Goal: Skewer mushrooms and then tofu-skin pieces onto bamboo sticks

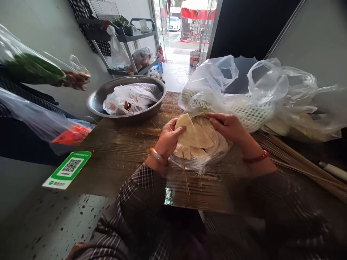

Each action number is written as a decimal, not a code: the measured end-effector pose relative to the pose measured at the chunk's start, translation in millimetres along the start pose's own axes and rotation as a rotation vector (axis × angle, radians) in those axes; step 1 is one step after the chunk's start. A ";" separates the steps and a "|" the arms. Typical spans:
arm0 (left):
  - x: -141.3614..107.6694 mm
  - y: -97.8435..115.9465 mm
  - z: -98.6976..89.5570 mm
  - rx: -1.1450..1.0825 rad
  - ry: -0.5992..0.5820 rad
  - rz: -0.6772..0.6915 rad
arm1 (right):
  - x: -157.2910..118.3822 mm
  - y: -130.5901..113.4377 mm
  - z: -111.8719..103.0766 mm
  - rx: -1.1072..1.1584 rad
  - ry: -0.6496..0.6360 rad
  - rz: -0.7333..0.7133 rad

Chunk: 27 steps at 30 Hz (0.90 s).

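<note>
My left hand (168,140) grips a pale, flat triangular piece (187,133) between thumb and fingers, lifted over a pile of similar pieces (207,135) in a clear plastic bag (200,165). Closed at the far right side of the pile, my right hand (226,126) pinches a thin stick (204,112) whose tip points up and left. Thin sticks (185,177) lie at the near side of the bag, one end resting by the pieces.
A metal basin (93,104) holding plastic bags stands at the back left, a green QR card (67,169) at the left edge. Plastic bags (252,104) and a bundle of sticks (295,155) lie right. Another person's hand (74,80) is at far left.
</note>
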<state>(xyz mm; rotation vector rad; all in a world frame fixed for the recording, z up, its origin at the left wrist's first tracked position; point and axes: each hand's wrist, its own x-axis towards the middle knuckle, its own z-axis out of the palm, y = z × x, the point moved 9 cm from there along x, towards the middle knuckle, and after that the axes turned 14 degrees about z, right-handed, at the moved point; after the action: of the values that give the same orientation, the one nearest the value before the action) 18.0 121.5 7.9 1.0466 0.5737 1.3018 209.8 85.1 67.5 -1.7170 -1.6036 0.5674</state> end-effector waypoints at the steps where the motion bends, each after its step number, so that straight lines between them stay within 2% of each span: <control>1: 0.0 -0.6 0.7 0.000 -0.002 0.002 | -14.1 0.0 -1.4 0.047 -0.010 0.018; 5: -1.7 -1.0 4.8 0.008 -0.005 0.012 | -65.2 -2.9 7.0 0.207 0.001 0.088; 9: -1.5 3.2 3.5 0.055 0.018 0.063 | -92.4 -12.2 30.0 0.232 -0.008 0.035; 12: 1.0 8.4 -1.4 0.081 0.042 0.126 | -97.8 -14.3 40.9 0.173 -0.020 -0.015; 17: 2.8 12.3 -7.4 0.070 0.087 0.162 | -97.3 -8.2 43.3 0.164 0.003 -0.020; 27: -1.1 17.4 -3.3 0.073 0.089 0.195 | -95.9 -3.3 45.4 0.168 0.043 -0.025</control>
<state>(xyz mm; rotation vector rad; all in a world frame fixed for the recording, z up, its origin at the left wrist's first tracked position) 6.4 120.3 21.2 1.1306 0.6020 1.5135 161.6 0.1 26.2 -1.5730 -1.5015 0.6305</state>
